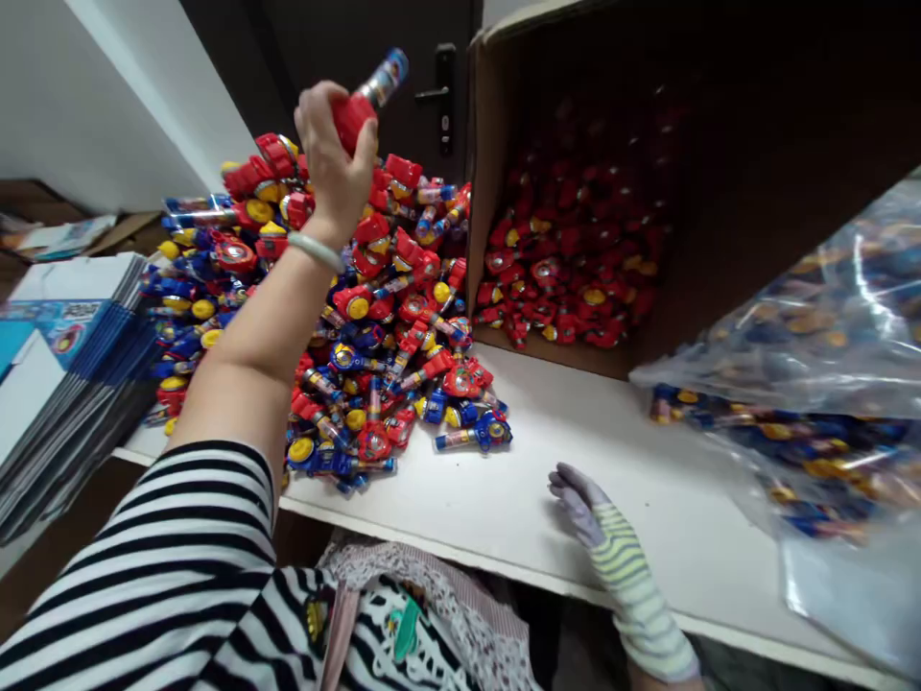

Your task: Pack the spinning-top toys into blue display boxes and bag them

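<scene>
Head view: left hand (329, 144) grips a toy (356, 112) above the pile (413, 312); right hand (581, 504) (gloved) is loosely spread over the table (460, 504).

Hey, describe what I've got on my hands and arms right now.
Your left hand is ungloved, with a smooth pale bangle around the wrist and a black-and-white striped short sleeve on the upper arm. Your right hand wears a glove, pale purple at the fingers, with a long yellow-and-whitish striped cuff.
</scene>
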Motion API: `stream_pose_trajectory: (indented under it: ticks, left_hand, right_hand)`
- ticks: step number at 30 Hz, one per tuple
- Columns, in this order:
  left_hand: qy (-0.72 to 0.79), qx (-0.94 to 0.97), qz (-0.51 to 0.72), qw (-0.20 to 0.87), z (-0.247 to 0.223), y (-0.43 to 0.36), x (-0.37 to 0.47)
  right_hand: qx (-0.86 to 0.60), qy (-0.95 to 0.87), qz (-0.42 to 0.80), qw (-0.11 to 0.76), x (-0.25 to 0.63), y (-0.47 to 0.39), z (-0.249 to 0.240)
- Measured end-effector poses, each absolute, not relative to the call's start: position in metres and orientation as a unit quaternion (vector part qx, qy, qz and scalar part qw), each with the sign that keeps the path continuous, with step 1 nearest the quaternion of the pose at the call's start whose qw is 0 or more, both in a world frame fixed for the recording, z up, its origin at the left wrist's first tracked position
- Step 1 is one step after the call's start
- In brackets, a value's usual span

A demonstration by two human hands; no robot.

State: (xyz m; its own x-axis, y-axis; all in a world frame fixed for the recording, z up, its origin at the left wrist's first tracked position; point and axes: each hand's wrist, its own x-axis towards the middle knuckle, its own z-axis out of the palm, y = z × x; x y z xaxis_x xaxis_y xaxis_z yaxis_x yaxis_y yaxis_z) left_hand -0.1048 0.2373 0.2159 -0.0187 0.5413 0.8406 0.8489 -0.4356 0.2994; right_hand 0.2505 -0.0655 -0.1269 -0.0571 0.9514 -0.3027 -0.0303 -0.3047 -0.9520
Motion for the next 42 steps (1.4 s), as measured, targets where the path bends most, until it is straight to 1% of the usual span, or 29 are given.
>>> stream_pose_trajectory:
  ticks: [2,4,5,6,8,10,11,12,13,15,16,17,20,23,25,27,29,30,31,33,34,35,37,39,42]
  left_hand:
    - [-0.603,-0.695,-0.365,0.139,0.241,0.268,-0.114]
    - [-0.652,-0.716,-0.226,0.109,0.251,0.281,-0.113]
    - [-0.659,-0.721,-0.185,0.105,0.251,0.28,-0.108]
    - [-0.653,-0.728,-0.176,0.113,0.248,0.275,-0.101]
    - [-0.596,-0.753,-0.231,0.157,0.232,0.256,-0.078]
    - [-0.481,-0.806,-0.295,0.177,0.202,0.229,-0.045]
    - [-0.421,-0.845,-0.29,0.157,0.182,0.216,-0.024]
    - [-0.37,-0.887,-0.253,0.113,0.159,0.203,-0.002]
    - [-0.341,-0.919,-0.193,0.044,0.133,0.191,0.023]
    - [-0.32,-0.942,-0.052,-0.086,0.077,0.174,0.074]
    - [-0.33,-0.937,0.008,-0.118,0.048,0.171,0.099]
    - [-0.348,-0.929,0.045,-0.119,0.021,0.172,0.122]
    - [-0.417,-0.907,0.042,-0.033,-0.044,0.193,0.171]
    - [-0.474,-0.878,0.056,0.029,-0.079,0.218,0.189]
    - [-0.501,-0.86,0.085,0.045,-0.089,0.227,0.188]
    - [-0.491,-0.864,0.097,0.054,-0.092,0.23,0.179]
    - [-0.436,-0.893,0.099,0.052,-0.09,0.228,0.166]
    - [-0.405,-0.908,0.101,0.044,-0.088,0.225,0.16]
    - [-0.376,-0.92,0.106,0.036,-0.086,0.222,0.155]
    - [-0.341,-0.934,0.101,0.01,-0.081,0.213,0.147]
    - [-0.345,-0.935,0.081,-0.019,-0.078,0.208,0.144]
    - [-0.367,-0.927,0.042,-0.07,-0.077,0.203,0.143]
    - [-0.437,-0.875,-0.064,-0.2,-0.073,0.193,0.141]
    - [-0.496,-0.785,-0.151,-0.339,-0.068,0.183,0.138]
    - [-0.525,-0.6,-0.205,-0.568,-0.056,0.166,0.125]
  right_hand:
    - [-0.533,-0.446,0.598,0.399,0.238,-0.064,-0.124]
    - [-0.532,-0.461,0.592,0.392,0.228,-0.066,-0.122]
    - [-0.536,-0.465,0.588,0.389,0.227,-0.068,-0.122]
    - [-0.541,-0.466,0.583,0.388,0.229,-0.071,-0.123]
    - [-0.558,-0.47,0.564,0.388,0.242,-0.076,-0.127]
    - [-0.593,-0.477,0.519,0.388,0.268,-0.074,-0.132]
    - [-0.619,-0.482,0.485,0.386,0.284,-0.069,-0.134]
    - [-0.649,-0.485,0.446,0.381,0.303,-0.061,-0.137]
    - [-0.68,-0.488,0.402,0.371,0.321,-0.05,-0.14]
    - [-0.741,-0.494,0.307,0.335,0.355,-0.019,-0.145]
    - [-0.764,-0.501,0.27,0.304,0.367,0.0,-0.146]
    - [-0.781,-0.507,0.245,0.27,0.376,0.019,-0.147]
    - [-0.809,-0.517,0.223,0.169,0.377,0.073,-0.144]
    - [-0.826,-0.513,0.207,0.109,0.365,0.104,-0.145]
    - [-0.829,-0.507,0.205,0.118,0.364,0.109,-0.151]
    - [-0.81,-0.503,0.238,0.185,0.371,0.102,-0.162]
    - [-0.782,-0.496,0.277,0.258,0.381,0.088,-0.173]
    - [-0.771,-0.494,0.289,0.279,0.385,0.08,-0.176]
    - [-0.767,-0.495,0.292,0.285,0.387,0.074,-0.178]
    - [-0.778,-0.504,0.287,0.243,0.385,0.069,-0.175]
    - [-0.785,-0.507,0.283,0.216,0.381,0.071,-0.171]
    - [-0.794,-0.509,0.277,0.186,0.375,0.074,-0.166]
    - [-0.813,-0.503,0.267,0.123,0.363,0.084,-0.155]
    - [-0.821,-0.497,0.27,0.077,0.355,0.089,-0.145]
    - [-0.81,-0.507,0.293,0.031,0.354,0.077,-0.137]
